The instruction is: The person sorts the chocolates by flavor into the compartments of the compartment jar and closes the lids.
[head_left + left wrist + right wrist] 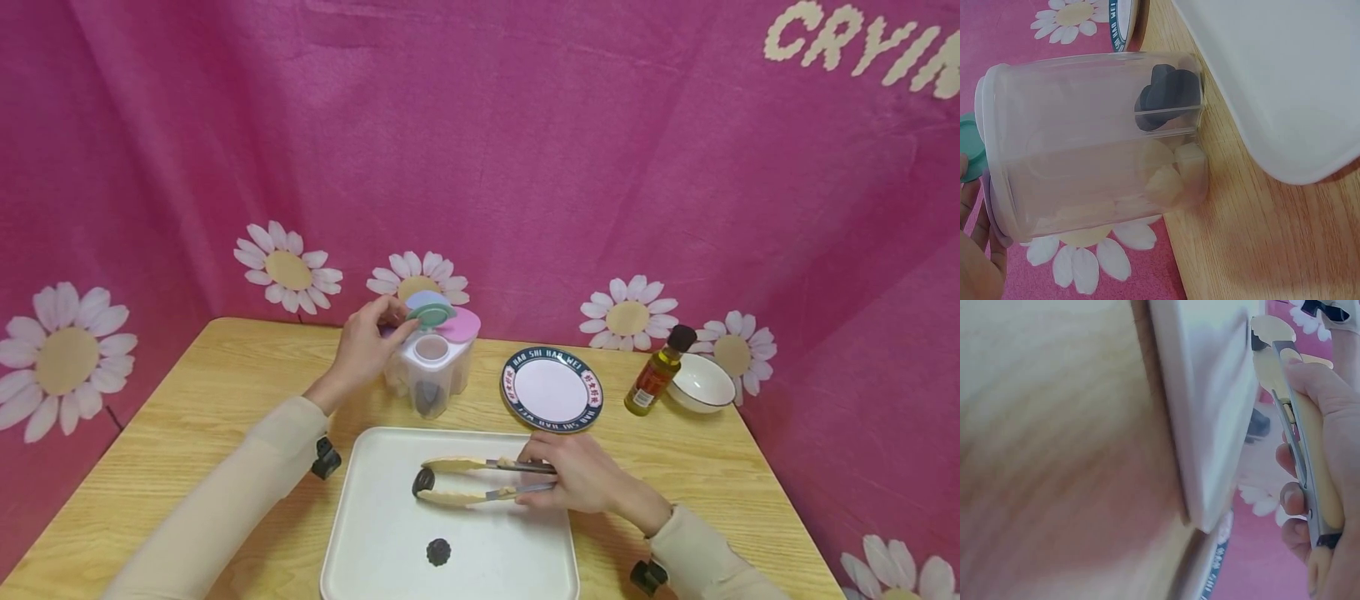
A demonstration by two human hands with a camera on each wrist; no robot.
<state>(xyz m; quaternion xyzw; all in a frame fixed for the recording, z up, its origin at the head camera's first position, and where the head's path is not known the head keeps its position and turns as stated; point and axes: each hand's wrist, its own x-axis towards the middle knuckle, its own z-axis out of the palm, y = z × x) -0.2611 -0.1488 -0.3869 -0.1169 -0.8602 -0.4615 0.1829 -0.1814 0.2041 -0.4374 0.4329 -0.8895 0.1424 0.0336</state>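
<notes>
My left hand [363, 346] pinches the raised green flip lid [432, 315] of a clear lidded container [456, 382]. Below that lid, a round opening shows in the white top. Through the container's wall in the left wrist view, several dark pieces [1172, 94] and pale chunks [1166, 184] lie in separate compartments. My right hand [573, 473] grips a pair of tongs [459, 464] with beige tips over the white tray [375, 525]. A dark oval piece [423, 481] sits at the tongs' tips. Another dark, ridged piece [438, 551] lies on the tray nearer to me.
Right of the container is a dark-rimmed plate [552, 387]. An oil bottle [658, 375] and a white bowl [703, 384] stand farther right on the wooden table [247, 375]. A pink flowered cloth [487, 167] hangs behind and at both sides.
</notes>
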